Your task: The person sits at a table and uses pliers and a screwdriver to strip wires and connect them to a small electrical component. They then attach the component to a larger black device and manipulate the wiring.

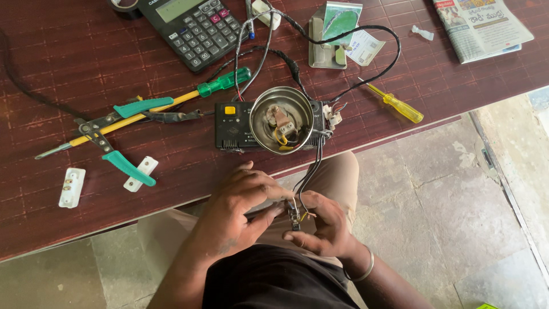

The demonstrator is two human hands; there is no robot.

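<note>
My left hand point(243, 200) and my right hand point(323, 226) are together just below the table edge, over my lap. Between their fingertips they pinch a small metal connector part point(294, 214) with thin black and yellow wires point(309, 171) running up to the table. Those wires lead to a black box-shaped electrical device point(231, 126) with a yellow button. A round steel bowl point(281, 120) sits on the device and holds small metal and yellow parts. My right wrist wears a metal bangle point(366, 269).
On the dark red table point(68, 74) lie green-handled pliers point(114, 134), a long green and yellow screwdriver point(171, 97), a small yellow screwdriver point(397, 106), a black calculator point(194, 26), two white plastic pieces point(71, 187), a metal bracket point(326, 43), a folded newspaper point(480, 26). Stone floor lies to the right.
</note>
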